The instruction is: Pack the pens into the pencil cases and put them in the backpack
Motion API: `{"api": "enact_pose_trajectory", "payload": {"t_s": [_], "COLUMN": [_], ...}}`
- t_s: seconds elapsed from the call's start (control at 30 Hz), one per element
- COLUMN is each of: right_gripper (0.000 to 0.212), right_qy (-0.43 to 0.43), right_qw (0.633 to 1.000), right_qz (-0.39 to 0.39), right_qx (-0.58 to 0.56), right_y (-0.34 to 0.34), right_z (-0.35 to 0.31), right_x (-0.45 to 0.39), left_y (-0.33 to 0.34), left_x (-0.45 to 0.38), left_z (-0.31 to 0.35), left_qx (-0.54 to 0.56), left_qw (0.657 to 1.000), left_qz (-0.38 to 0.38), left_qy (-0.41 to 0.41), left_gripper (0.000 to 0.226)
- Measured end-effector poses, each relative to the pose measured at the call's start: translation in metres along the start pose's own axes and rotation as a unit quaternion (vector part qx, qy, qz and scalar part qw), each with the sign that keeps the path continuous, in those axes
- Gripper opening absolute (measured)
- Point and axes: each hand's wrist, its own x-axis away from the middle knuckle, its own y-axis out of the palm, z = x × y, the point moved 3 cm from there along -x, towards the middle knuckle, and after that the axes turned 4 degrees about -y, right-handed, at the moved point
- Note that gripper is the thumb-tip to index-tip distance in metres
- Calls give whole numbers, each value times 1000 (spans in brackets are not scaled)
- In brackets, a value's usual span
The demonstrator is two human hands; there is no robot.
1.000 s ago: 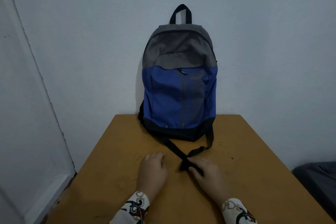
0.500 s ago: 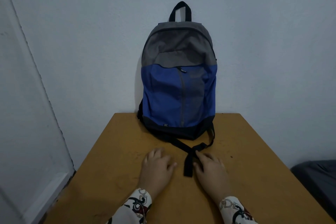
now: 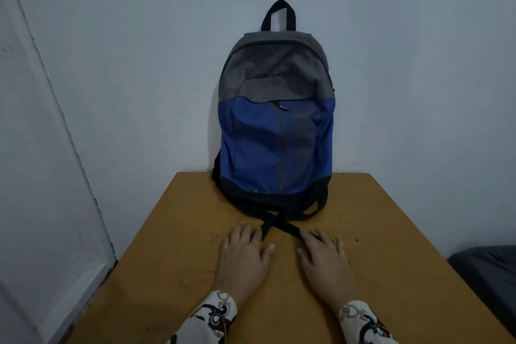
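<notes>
Backpack (image 3: 275, 131) stands upright at far edge of bench (image 3: 173, 246), leaning on wall, zips look shut. Since a sec ago both hands have settled flat, palms down, near side. Left hand (image 3: 244, 253) and right hand (image 3: 321, 253) each now lie on a strap end (image 3: 284, 227), straps crossed btw them; fingers straight, grip on nothing. No pens or pencil cases visible, so packing prob. done or not yet begun; can't tell which.

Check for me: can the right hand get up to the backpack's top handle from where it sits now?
Probably yes. The right hand lies flat on the table, holding nothing, and nothing stands between it and the top handle of the upright backpack. Only the straps lie nearby.
</notes>
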Motion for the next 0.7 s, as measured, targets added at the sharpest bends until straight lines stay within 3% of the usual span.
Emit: {"api": "enact_pose_trajectory", "payload": {"t_s": [0.1, 0.3, 0.5, 0.7], "right_gripper": [48, 47, 46, 28], "right_qy": [-9, -9, -36, -82], "right_qw": [1000, 1000, 999, 993], "right_qz": [-7, -2, 20, 88], "right_qx": [10, 11, -7, -13], "right_y": [-1, -3, -8, -8], "right_z": [-1, -3, -7, -11], "right_x": [1, 3, 7, 14], "left_y": [0, 3, -1, -8], "left_x": [1, 2, 7, 12], "left_z": [2, 1, 5, 1], "left_qx": [2, 11, 22, 43], "left_qw": [999, 999, 997, 991], "left_qz": [6, 14, 34, 108], "left_qy": [42, 49, 60, 64], "left_gripper": [66, 52, 74, 39]}}
